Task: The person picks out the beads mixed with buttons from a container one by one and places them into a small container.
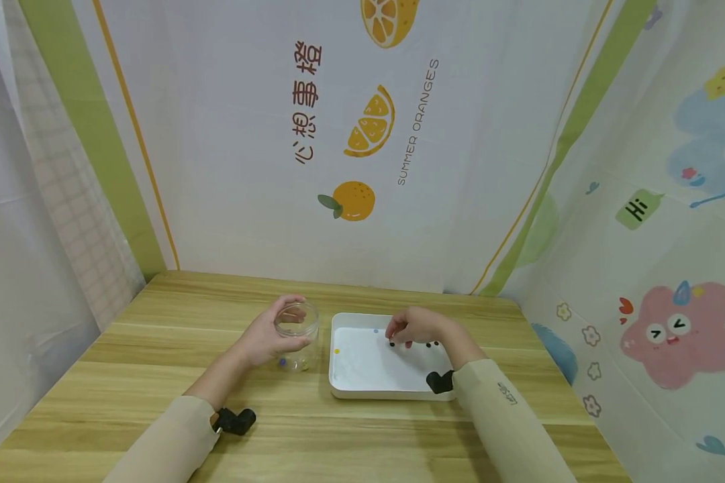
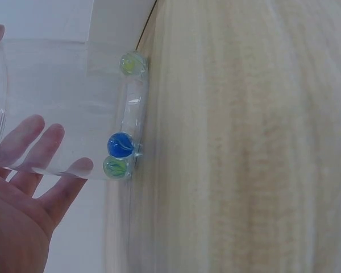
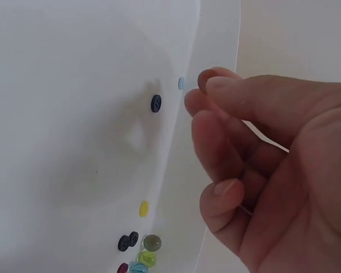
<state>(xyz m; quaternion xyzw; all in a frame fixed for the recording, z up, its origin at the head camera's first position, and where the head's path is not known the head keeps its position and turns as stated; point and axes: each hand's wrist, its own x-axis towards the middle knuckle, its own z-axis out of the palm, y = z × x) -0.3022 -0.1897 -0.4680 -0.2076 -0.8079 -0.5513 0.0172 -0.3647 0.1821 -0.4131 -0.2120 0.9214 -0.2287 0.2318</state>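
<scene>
My left hand [image 1: 271, 333] holds a clear jar [image 1: 296, 330] near its rim, left of the white tray. In the left wrist view, a blue marble [image 2: 121, 145] and two greenish marbles, one being the lower greenish marble [image 2: 115, 167], lie at the jar's bottom. Over the tray [image 1: 362, 384] hangs my right hand [image 1: 419, 326], its fingers bent and thumb and forefinger close together. Nothing shows between them. A black button [image 3: 156, 103] lies below the fingertips, apart from them in the right wrist view. A pale blue button [image 3: 181, 83] is nearby.
Also in the tray are a yellow button [image 3: 144, 209], two more dark buttons [image 3: 124, 243], a red button [image 3: 123, 268] and several marbles [image 3: 147, 259]. The wooden table [image 1: 314, 443] meets a printed curtain [image 1: 248, 201] at the back.
</scene>
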